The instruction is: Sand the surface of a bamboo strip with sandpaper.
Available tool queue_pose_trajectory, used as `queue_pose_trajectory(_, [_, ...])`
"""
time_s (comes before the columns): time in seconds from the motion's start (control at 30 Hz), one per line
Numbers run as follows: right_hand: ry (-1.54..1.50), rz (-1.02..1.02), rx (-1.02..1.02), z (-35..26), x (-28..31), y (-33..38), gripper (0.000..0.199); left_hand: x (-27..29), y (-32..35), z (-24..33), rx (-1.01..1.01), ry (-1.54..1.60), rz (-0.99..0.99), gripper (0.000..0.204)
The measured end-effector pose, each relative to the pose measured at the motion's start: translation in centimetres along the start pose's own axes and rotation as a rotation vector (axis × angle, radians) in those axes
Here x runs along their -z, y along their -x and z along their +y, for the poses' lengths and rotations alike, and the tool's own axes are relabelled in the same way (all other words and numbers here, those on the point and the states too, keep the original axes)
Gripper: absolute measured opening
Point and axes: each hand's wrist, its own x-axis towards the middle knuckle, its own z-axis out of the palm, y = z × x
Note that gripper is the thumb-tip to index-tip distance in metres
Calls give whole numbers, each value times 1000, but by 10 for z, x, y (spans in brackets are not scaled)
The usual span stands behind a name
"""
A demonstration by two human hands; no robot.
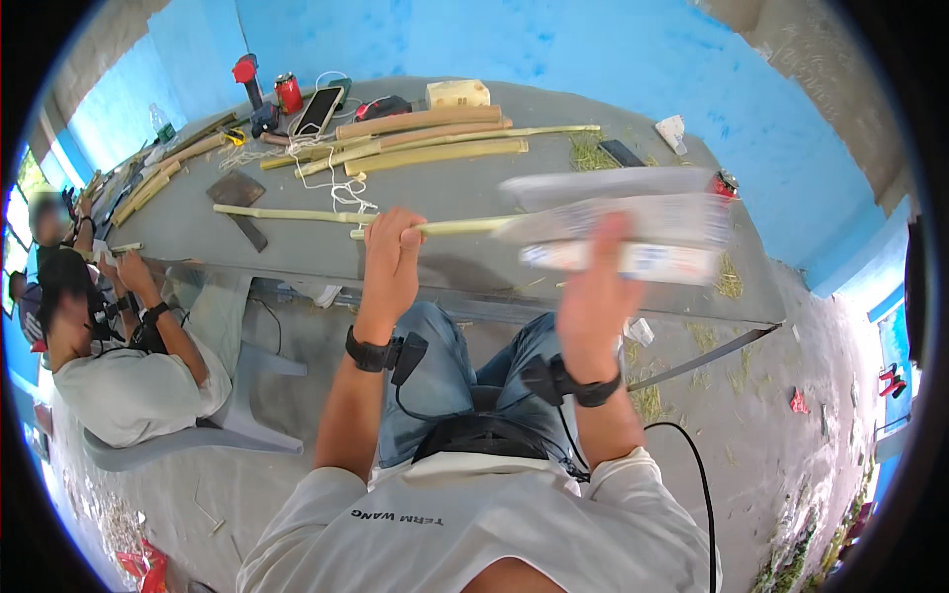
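Observation:
My left hand is closed round a thin pale-green bamboo stick, held level above the near side of the grey table. The stick's right part runs in among white printed sheets, which look folded and are smeared by motion. My right hand, also blurred, presses over these sheets with its fingers around them; what lies inside the fold is hidden. Left of my left hand, another thin bamboo stick lies on the table, its right end close to my knuckles.
Split bamboo strips lie across the table's far side, with white string, a phone, a red can and a cleaver. A dark phone-like slab is far right. A seated co-worker works at the left.

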Motion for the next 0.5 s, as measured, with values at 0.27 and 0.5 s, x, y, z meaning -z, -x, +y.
queue_pose_trajectory(0.27, [-118,-1,-212,-26,3,-11,32,5,-6,6,23,-25,5,47])
queue_pose_trajectory(0.5, [-178,-39,-268,-39,6,-18,41,7,-4,3,12,-36,-16,43])
